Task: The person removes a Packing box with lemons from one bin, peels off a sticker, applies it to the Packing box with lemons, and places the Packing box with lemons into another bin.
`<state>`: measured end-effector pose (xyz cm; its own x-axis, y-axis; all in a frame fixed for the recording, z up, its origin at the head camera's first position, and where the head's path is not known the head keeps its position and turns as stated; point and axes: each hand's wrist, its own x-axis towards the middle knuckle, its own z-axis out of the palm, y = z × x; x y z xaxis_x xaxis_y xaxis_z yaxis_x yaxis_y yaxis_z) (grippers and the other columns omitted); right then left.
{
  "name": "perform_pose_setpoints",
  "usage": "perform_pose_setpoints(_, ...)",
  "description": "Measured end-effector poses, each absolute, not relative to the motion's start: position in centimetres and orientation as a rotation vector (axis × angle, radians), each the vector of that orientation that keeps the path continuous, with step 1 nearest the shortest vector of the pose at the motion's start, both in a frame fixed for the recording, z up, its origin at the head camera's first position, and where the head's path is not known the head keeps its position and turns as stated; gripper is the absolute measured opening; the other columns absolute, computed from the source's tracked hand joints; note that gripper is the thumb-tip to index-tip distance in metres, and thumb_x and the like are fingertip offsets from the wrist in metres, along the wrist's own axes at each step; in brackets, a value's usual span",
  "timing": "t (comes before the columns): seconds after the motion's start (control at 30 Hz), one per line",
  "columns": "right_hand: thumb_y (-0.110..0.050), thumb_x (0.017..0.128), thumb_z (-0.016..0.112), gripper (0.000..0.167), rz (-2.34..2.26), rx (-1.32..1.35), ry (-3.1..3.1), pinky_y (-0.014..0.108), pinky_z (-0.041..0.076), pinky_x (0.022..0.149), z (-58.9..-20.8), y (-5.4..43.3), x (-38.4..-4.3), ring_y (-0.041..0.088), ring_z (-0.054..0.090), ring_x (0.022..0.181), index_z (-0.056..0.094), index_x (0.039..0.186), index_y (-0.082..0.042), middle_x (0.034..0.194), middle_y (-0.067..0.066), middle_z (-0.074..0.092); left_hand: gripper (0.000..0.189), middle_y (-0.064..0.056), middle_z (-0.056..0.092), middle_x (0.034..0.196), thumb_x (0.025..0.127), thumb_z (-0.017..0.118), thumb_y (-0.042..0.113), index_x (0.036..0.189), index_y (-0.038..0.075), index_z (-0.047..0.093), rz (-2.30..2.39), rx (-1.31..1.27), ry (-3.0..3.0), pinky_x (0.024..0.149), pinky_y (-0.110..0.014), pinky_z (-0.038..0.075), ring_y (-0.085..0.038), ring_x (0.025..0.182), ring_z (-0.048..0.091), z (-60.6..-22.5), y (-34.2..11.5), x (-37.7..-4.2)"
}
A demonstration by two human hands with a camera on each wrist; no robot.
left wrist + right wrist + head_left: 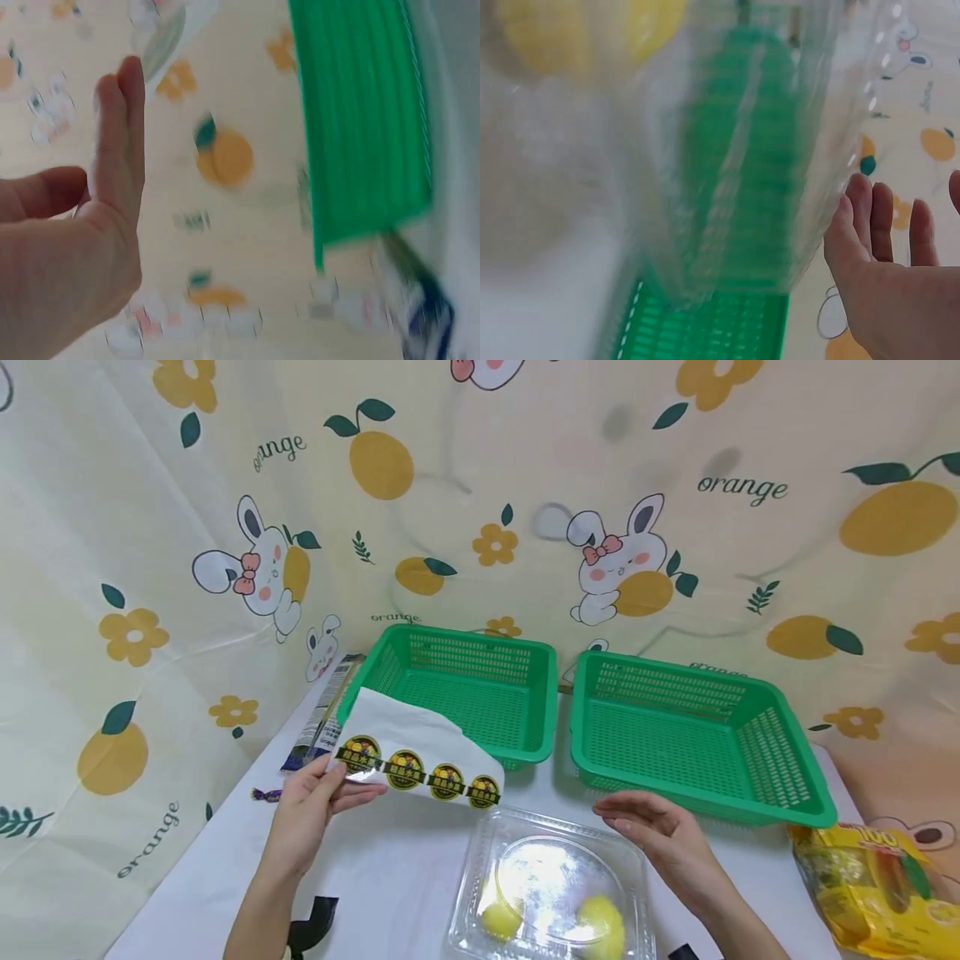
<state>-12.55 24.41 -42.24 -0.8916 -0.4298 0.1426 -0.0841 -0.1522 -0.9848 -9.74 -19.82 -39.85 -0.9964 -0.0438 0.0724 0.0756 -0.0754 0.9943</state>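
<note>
White sticker sheet [420, 731], left of centre, shows in the head view alone, pinched by the left hand [318, 795] between thumb and fingers. The right hand [663, 828] has its grip loosely spread near the clear box [562, 827], lower centre; only the right wrist view shows gaps between its fingers.

White sheet [416, 731], one row of four round black-and-gold stickers [405, 769], is held tilted at its left end; clear lidded plastic box [555, 858], two yellow items [602, 925] inside, sits flat on the surface [405, 868].
</note>
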Motion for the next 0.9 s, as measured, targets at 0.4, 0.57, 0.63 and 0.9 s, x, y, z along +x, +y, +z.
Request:
perform_pose_setpoints(0.4,0.014,0.097,0.05,0.034,-2.226,-0.65,1.811,0.037,0.048,0.104,-40.5,22.7,-12.0,0.023,0.062,0.12,0.051,0.13,0.014,0.126,0.011,0.066,0.036,-0.032,0.069,0.102,0.108,0.045,0.019,0.114,-0.015,0.054,-2.444,-0.214,-1.787,0.086,-0.042,0.058,-0.031,0.093,0.073,-39.0,-10.6,-11.6)
perform_pose_setpoints(0.57,0.014,0.096,0.052,0.035,-2.24,-0.687,1.844,0.036,0.049,0.102,-39.6,22.1,-11.7,0.023,0.062,0.12,0.053,0.13,0.011,0.126,0.011,0.065,0.032,-0.033,0.067,0.105,0.108,0.044,0.017,0.111,-0.014,0.054,-2.584,-0.23,-1.744,0.088,-0.045,0.057,-0.031,0.096,0.072,-40.1,-7.8,-12.4)
perform_pose_setpoints(0.63,0.014,0.096,0.051,0.035,-2.234,-0.72,1.852,0.035,0.05,0.102,-39.3,21.9,-11.6,0.024,0.061,0.12,0.053,0.131,0.01,0.127,0.012,0.065,0.031,-0.034,0.067,0.105,0.108,0.043,0.016,0.112,-0.013,0.053,-2.659,-0.251,-1.751,0.09,-0.045,0.056,-0.031,0.097,0.072,-40.4,-7.0,-12.5)
perform_pose_setpoints(0.9,0.015,0.094,0.053,0.036,-2.232,-0.757,1.97,0.031,0.053,0.097,-38.0,21.9,-11.3,0.024,0.062,0.119,0.055,0.13,0.01,0.126,0.014,0.065,0.036,-0.025,0.071,0.105,0.108,0.04,0.015,0.126,-0.015,0.049,-2.973,-0.303,-1.724,0.091,-0.042,0.056,-0.027,0.095,0.073,-40.7,-4.0,-12.7)
